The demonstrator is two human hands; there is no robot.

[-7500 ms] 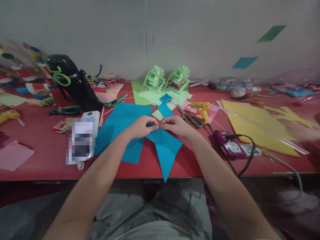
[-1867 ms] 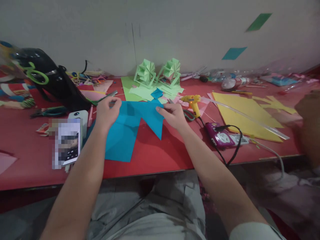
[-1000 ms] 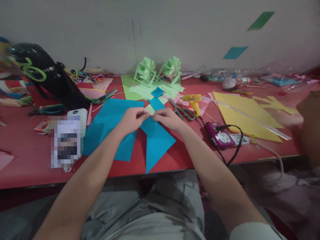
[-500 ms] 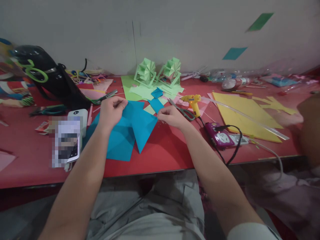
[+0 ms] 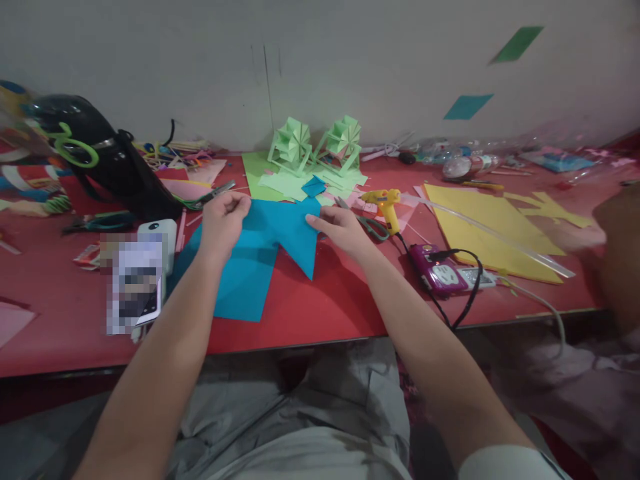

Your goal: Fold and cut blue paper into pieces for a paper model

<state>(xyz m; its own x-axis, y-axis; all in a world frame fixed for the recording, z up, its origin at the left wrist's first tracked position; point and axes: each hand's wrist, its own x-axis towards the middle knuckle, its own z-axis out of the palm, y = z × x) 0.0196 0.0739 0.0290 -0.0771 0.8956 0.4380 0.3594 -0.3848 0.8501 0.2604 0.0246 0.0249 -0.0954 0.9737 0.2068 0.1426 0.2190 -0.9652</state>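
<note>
A creased piece of blue paper (image 5: 295, 233) is held up between my two hands, one corner pointing down toward the table. My left hand (image 5: 225, 223) pinches its left end with thumb and fingertips. At the right end, my right hand (image 5: 343, 230) grips the edge, thumb on the near face. Below and to the left lies a larger blue sheet (image 5: 243, 287), partly covered by my left forearm. Just beyond the held paper sits a small folded blue piece (image 5: 314, 186). Scissors (image 5: 373, 227) rest behind my right hand.
A yellow glue gun (image 5: 386, 207) and a purple device with a cable (image 5: 437, 270) are to the right, near yellow sheets (image 5: 480, 227). Two green paper models (image 5: 291, 143) stand at the back. A phone (image 5: 157, 240) and a black bottle (image 5: 107, 153) are on the left.
The blue paper has turned, its lower point swinging to the right and upward. My right hand has shifted its grip, thumb now across the paper's face. The left hand stays nearly still.
</note>
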